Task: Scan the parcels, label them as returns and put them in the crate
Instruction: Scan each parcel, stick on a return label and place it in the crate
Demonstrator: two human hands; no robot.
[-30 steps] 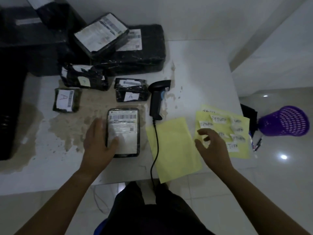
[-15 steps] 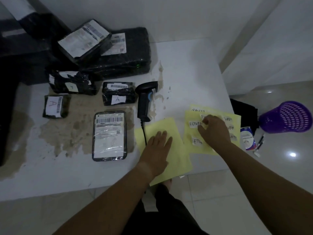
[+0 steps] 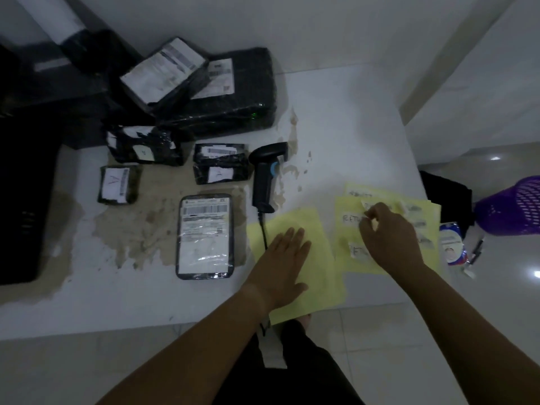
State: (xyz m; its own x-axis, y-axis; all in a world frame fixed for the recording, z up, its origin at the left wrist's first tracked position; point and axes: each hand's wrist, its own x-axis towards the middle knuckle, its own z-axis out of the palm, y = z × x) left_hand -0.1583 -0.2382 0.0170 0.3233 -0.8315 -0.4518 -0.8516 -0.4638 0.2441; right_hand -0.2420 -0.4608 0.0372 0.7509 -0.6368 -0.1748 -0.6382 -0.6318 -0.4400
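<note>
- Peeling a label looks like the step in hand. The right hand has curled fingertips that seem to pinch a white return label on the label sheet.
- The left hand lies flat with its fingers spread on the plain yellow sheet, not on the label sheet. A hard pull could therefore lift that sheet.
- The label could tear, or fold onto itself.
- The parcel lies face up on the counter, apart from both hands. A careless placement might cover its barcode.
</note>
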